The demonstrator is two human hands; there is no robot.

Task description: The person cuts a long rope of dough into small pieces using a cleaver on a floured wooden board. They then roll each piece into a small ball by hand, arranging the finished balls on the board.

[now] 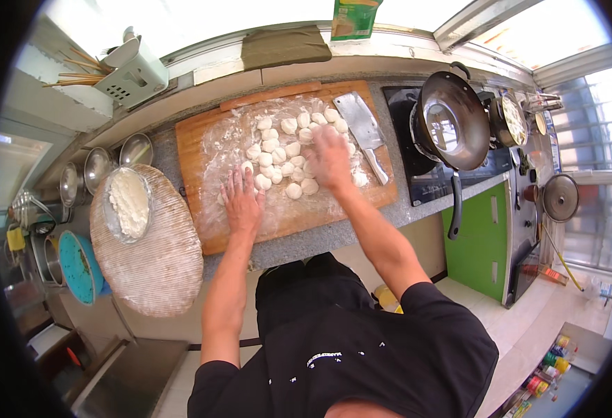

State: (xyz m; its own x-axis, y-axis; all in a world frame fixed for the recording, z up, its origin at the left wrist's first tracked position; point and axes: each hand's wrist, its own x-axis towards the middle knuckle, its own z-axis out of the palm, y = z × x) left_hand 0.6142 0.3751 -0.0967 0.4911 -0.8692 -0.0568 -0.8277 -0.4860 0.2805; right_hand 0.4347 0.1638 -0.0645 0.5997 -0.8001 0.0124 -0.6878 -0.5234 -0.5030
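Many small round pieces of white dough [293,149] lie grouped on a floured wooden cutting board [191,150]. My left hand [243,200] lies flat at the left side of the group, fingers stretched; one dough piece shows by its fingertips, and whatever is under the palm is hidden. Over the right part of the group is my right hand [330,160], its fingers smeared by motion, so I cannot make out whether they hold dough. A cleaver [360,122] rests on the board's right side, handle toward me. Along the far edge lies a wooden rolling pin [271,95].
To the left, a bowl of flour [130,205] stands on a round floured reed mat [153,279]. A teal basin [79,268] and metal bowls [137,149] are beyond it. On the stove at right sits a wok [452,120], its handle [456,209] jutting toward me.
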